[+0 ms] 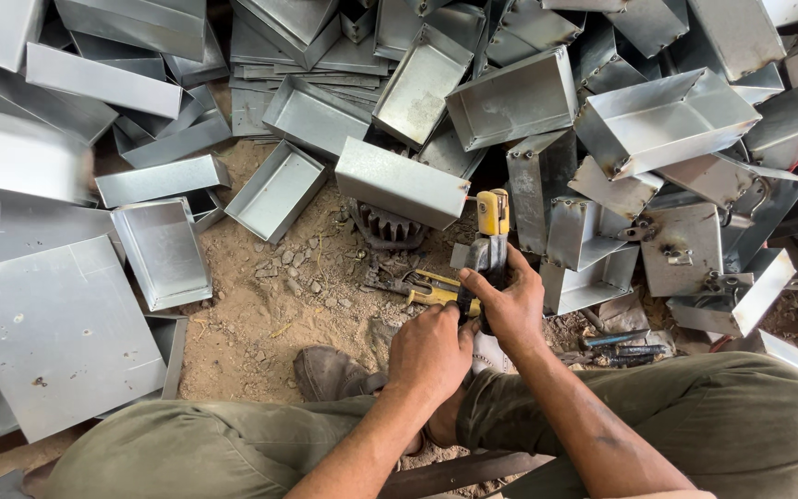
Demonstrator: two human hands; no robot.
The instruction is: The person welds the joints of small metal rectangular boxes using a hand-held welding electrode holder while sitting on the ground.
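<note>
Both hands closed on one long metal hand tool with yellow handle parts [490, 242], held upright between the knees: right hand [510, 310] wrapped around the dark middle of the shaft, left hand [429, 349] gripping lower, at the yellow part just beside the right palm. Hard to tell exactly what kind of tool, and the lower end is hidden behind the fingers. Possible pinching of skin if the two hands squeeze while so close together, since the fingers nearly touch around the moving parts. Possible slipping too, because the tool stands tilted over loose sandy ground [270, 296] with small stones and nothing firm under it. Just beyond the fingertips, a second yellow-handled tool [431, 288] lying flat on the dirt, and next to it a dark toothed gear wheel [382, 225], half under a grey folded sheet-metal box [401, 183]; easy to knock with the tool head. Further ahead and to both sides, a big pile of open grey sheet-metal trays [515, 98] with sharp raw edges, a cutting risk for any reach forward. To the left of the left hand, a flat grey metal sheet [53, 333]. To the right of the right hand, thin dark rods [622, 344] on the ground. Near the left wrist, a worn brown shoe [325, 371].
</note>
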